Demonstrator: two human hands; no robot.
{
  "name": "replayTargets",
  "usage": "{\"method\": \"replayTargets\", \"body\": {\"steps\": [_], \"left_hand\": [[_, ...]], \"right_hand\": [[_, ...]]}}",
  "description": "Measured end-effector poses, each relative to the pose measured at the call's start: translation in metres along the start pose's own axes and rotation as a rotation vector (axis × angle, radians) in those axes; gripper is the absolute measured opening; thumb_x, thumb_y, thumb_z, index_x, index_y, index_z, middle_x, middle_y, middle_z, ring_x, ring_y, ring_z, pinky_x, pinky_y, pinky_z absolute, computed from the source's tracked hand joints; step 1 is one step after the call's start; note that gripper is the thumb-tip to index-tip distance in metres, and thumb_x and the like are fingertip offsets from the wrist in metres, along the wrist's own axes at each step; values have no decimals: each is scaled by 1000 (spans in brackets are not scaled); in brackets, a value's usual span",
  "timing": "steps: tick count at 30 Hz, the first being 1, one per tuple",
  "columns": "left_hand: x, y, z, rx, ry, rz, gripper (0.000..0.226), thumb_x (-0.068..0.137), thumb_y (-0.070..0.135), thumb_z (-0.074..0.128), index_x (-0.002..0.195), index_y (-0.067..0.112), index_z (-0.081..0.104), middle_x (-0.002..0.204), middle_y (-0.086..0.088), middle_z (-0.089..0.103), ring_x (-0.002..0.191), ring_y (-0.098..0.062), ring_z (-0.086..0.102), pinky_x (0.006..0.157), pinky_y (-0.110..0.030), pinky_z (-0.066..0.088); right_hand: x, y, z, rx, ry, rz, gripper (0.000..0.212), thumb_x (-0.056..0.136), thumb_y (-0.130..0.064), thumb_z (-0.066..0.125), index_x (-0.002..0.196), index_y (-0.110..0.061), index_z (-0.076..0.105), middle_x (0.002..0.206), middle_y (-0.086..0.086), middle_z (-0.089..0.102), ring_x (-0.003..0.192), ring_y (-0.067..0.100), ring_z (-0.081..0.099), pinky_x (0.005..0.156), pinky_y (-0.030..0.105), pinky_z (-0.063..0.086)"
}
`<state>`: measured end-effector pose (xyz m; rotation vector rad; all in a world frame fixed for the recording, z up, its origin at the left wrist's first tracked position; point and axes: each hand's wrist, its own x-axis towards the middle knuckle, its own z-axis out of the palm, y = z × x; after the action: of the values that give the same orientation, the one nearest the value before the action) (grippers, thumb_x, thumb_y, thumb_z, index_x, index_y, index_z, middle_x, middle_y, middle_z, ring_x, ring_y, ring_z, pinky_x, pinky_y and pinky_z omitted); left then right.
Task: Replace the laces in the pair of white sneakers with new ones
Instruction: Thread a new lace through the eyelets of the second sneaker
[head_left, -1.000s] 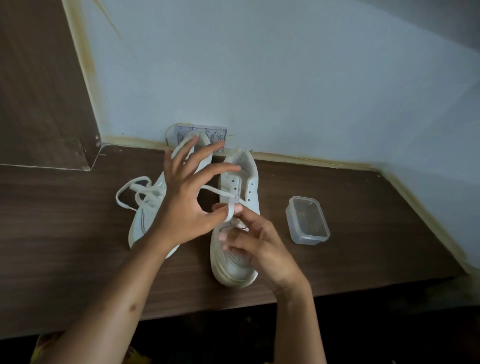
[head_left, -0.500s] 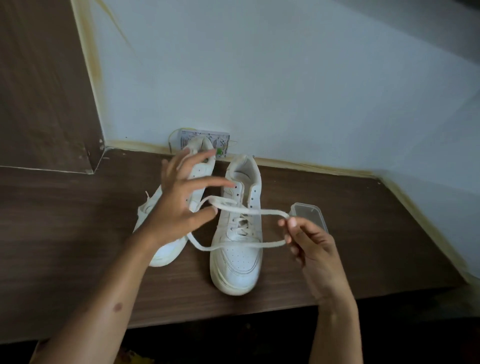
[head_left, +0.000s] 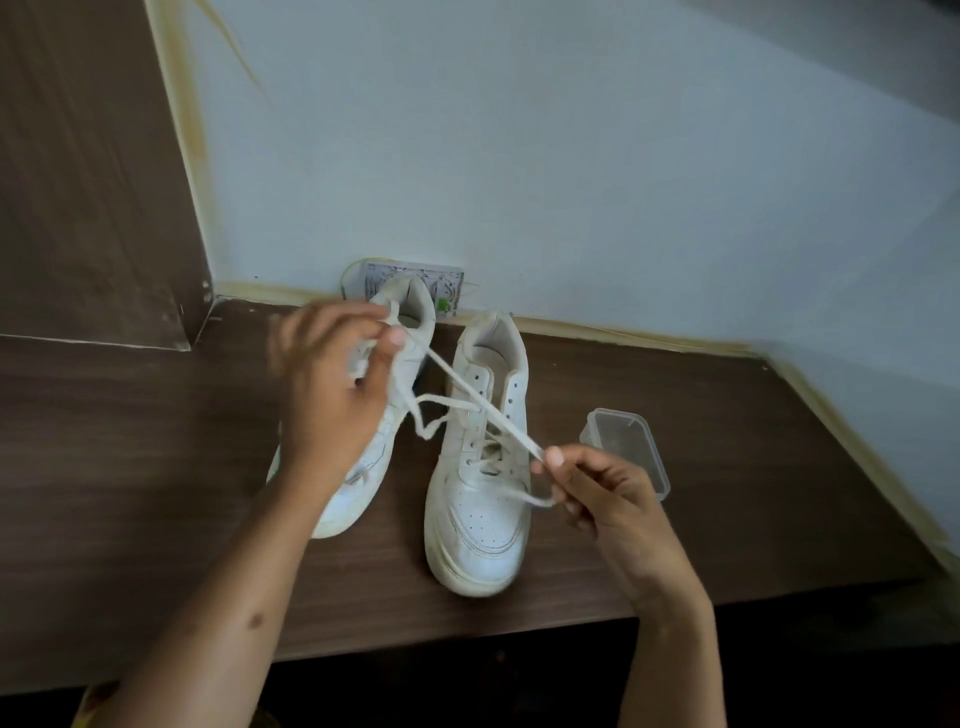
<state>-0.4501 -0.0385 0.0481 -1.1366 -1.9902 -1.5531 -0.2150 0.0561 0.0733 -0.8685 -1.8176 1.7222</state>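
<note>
Sneakers stand side by side on the dark wooden surface (head_left: 130, 467), toes toward the person. Nearest, the right hand (head_left: 613, 499) pinches a white lace (head_left: 467, 395) between thumb and curled fingers, just beside the right sneaker (head_left: 480, 499). From there the lace runs taut, up and across that sneaker's open upper, to the left hand (head_left: 332, 395), which is blurred; its fingers are curled round the lace's other end above the left sneaker (head_left: 358, 467). A slack loop of lace hangs between the two shoes. A clear plastic container (head_left: 631, 447) sits just right of the right sneaker. Farther back, a wall socket plate (head_left: 447, 283) shows behind the heels, where the surface meets the pale wall.
</note>
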Motion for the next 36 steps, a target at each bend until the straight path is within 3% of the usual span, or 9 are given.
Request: {"method": "replayTargets", "body": {"steps": [10, 14, 18, 20, 23, 27, 30, 33, 36], "left_hand": [[1, -12, -18, 250, 158, -294, 23, 90, 36, 56, 99, 21, 71, 107, 2, 68, 110, -23, 49, 102, -45, 31], [-2, 3, -7, 87, -81, -11, 38, 91, 36, 57, 124, 18, 64, 117, 0, 66, 110, -23, 54, 104, -44, 35], [-24, 30, 20, -35, -413, 269, 38, 89, 51, 57, 119, 31, 69, 110, 14, 70, 118, -9, 54, 117, -57, 13], [-34, 32, 30, -8, -394, 344, 29, 88, 40, 60, 110, 29, 74, 98, 13, 72, 110, -9, 58, 116, -60, 14], [-35, 31, 36, -23, -281, 298, 14, 84, 21, 69, 94, 27, 77, 85, 13, 69, 97, -9, 59, 114, -60, 19], [-37, 36, 35, 26, -266, 232, 12, 89, 30, 62, 87, 29, 74, 91, 15, 65, 100, -11, 57, 114, -60, 18], [-38, 39, 36, 16, -334, 232, 25, 93, 46, 54, 100, 30, 72, 104, 17, 66, 113, -11, 56, 115, -62, 13], [-42, 41, 39, 22, -394, 235, 32, 92, 50, 51, 111, 32, 69, 95, 17, 69, 117, -6, 53, 117, -61, 1], [-43, 39, 41, 49, -381, 225, 23, 90, 39, 53, 97, 29, 72, 86, 16, 68, 107, -7, 54, 115, -64, 4]], "right_hand": [[-6, 11, -23, -184, 129, 25, 16, 84, -28, 69, 77, -16, 75, 60, -1, 53, 54, 7, 40, 50, 15, 34], [4, 10, -3, -183, 167, -124, 10, 85, -20, 71, 81, -12, 75, 55, -8, 57, 51, 3, 45, 49, 13, 36], [18, 6, 22, -121, 130, -234, 16, 87, -20, 66, 96, -10, 73, 71, 3, 70, 62, 13, 64, 60, 22, 52], [21, 5, 26, -55, 91, -262, 22, 94, -12, 58, 114, -6, 65, 93, 11, 74, 87, 22, 72, 77, 29, 58], [19, 2, 26, 20, 104, -265, 29, 97, 1, 52, 125, -5, 53, 102, 13, 73, 100, 19, 70, 82, 22, 54], [21, 5, 28, -62, 207, -291, 38, 90, 3, 64, 122, -12, 50, 95, 7, 75, 94, 18, 71, 82, 26, 55], [23, 6, 33, -152, 310, -338, 36, 84, -1, 73, 110, -17, 54, 87, 1, 75, 84, 14, 72, 78, 24, 55], [24, 7, 33, -201, 384, -371, 26, 83, -3, 74, 98, -20, 60, 84, -3, 74, 82, 8, 70, 73, 16, 51], [26, 9, 33, -229, 449, -348, 24, 78, -7, 80, 90, -19, 63, 81, -4, 72, 78, 6, 70, 71, 16, 52]]}}
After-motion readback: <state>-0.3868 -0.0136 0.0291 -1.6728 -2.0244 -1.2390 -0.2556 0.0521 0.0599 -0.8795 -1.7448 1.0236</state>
